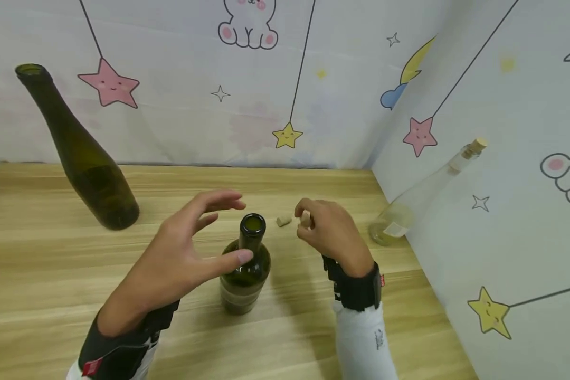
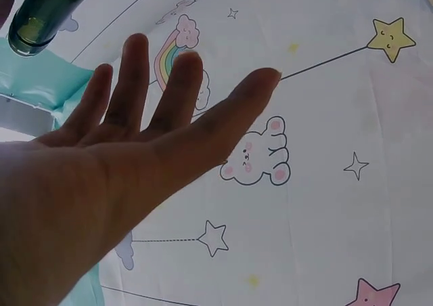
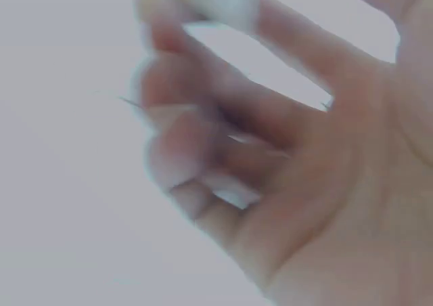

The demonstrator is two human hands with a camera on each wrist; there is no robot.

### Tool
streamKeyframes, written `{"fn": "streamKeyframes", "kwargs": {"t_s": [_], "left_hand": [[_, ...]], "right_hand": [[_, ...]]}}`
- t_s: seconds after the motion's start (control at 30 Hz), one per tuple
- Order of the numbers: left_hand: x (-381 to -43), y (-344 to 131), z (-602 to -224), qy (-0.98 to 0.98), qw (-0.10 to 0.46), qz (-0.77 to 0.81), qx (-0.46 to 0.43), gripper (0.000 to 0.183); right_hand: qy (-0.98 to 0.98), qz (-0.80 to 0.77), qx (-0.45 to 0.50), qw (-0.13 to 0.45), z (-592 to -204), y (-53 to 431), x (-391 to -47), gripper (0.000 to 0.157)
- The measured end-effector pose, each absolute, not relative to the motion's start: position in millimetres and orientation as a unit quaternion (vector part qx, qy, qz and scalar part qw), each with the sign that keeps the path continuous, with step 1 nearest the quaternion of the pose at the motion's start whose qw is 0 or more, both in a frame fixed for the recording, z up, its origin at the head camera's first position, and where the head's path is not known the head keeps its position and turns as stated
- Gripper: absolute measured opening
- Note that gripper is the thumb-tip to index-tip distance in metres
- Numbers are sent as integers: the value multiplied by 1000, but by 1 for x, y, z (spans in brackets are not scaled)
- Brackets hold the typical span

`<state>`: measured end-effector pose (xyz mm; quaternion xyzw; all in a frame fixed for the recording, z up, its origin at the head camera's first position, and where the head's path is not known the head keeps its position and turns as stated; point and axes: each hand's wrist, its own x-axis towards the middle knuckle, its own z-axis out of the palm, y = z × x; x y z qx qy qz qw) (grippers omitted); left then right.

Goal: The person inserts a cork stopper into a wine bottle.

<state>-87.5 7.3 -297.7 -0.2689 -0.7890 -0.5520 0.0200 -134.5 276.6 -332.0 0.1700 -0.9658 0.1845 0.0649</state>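
Observation:
A dark green wine bottle stands upright and uncorked on the table. My left hand is beside its neck, fingers spread and thumb extended across the near side of the neck in the head view. In the left wrist view the left hand has its fingers apart, with the green glass bottle at the upper left. To the right of the bottle, my right hand pinches a small cork between curled fingers and thumb. The right wrist view is blurred, showing the right hand with bent fingers.
Another cork lies on the wooden table behind the bottle. A tall green bottle without a cork is at the back left. At the right, a clear bottle with a cork stands near the patterned side wall.

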Motion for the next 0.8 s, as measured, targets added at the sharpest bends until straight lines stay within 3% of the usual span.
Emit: {"fn": "streamKeyframes", "kwargs": {"t_s": [0.1,0.2,0.33,0.8], "left_hand": [[-89,10,-300,-801,-24,-526,-284,77],[-90,12,-304,-805,-53,-510,-299,80],[-90,17,-309,-795,-84,-519,-303,78],[-98,15,-320,-790,-152,-485,-343,40]], "right_hand": [[-890,305,249,228,-302,270,-114,16],[-783,441,321,298,-277,255,-97,28],[-694,521,406,286,-258,233,-89,46],[-751,394,463,259,-242,208,-91,38]]}}
